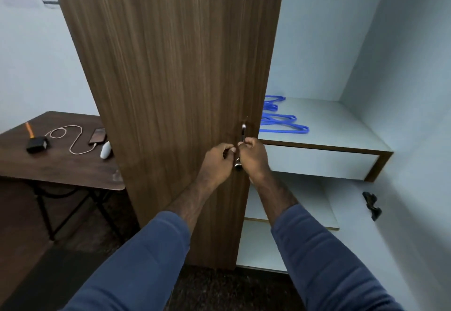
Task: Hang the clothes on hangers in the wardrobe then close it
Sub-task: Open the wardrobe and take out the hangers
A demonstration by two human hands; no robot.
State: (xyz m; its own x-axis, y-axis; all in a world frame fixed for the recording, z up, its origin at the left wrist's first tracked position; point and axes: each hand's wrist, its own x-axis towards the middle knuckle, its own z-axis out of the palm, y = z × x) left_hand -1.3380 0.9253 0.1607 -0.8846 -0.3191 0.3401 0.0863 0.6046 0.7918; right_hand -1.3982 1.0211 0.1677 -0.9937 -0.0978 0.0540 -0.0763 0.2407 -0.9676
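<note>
A tall brown wooden wardrobe door (170, 91) fills the middle of the view, with a metal handle (243, 131) near its right edge. My right hand (252, 158) grips the lower part of that handle. My left hand (218, 161) is curled beside it, fingertips pinching at something small by the lock; what it pinches is hidden. To the right the wardrobe stands open, showing pale shelves (324, 125). Several blue hangers (280, 121) lie flat on the upper shelf. No clothes are in view.
A dark wooden table (61, 164) stands at the left, carrying a black charger (36, 144), a cable, a phone (97, 135) and a white object (105, 150). A black hinge (372, 204) sits on the wardrobe's right inner wall. The floor below is dark.
</note>
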